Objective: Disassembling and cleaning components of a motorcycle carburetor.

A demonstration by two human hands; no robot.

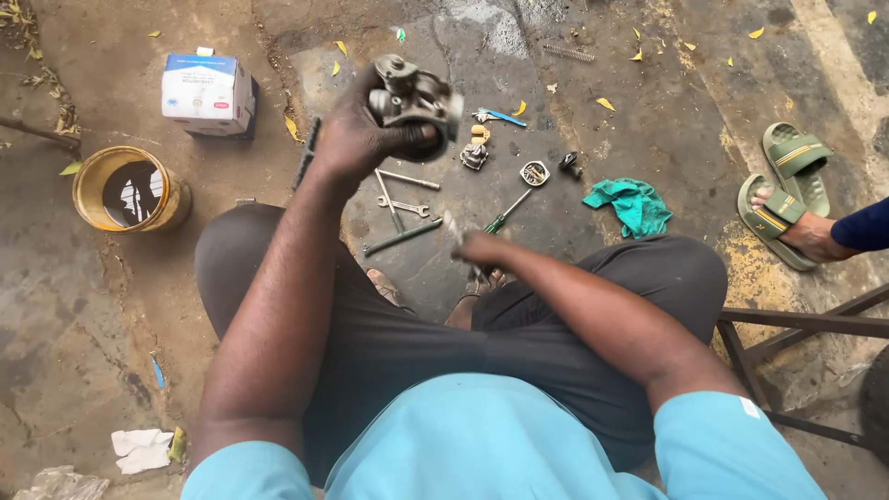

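Left hand (356, 139) clenched around metal carburettor body (417, 97), raised above the floor (556, 213). Right hand (477, 248) grasps a thin tool (blurred). We judge the casting heavy, rigid, greasy; best held around its body.

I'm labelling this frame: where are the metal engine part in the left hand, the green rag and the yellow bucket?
metal engine part (417, 97), head view, on its grey body.
green rag (630, 204), head view, on its crumpled middle.
yellow bucket (88, 190), head view, on its rim.
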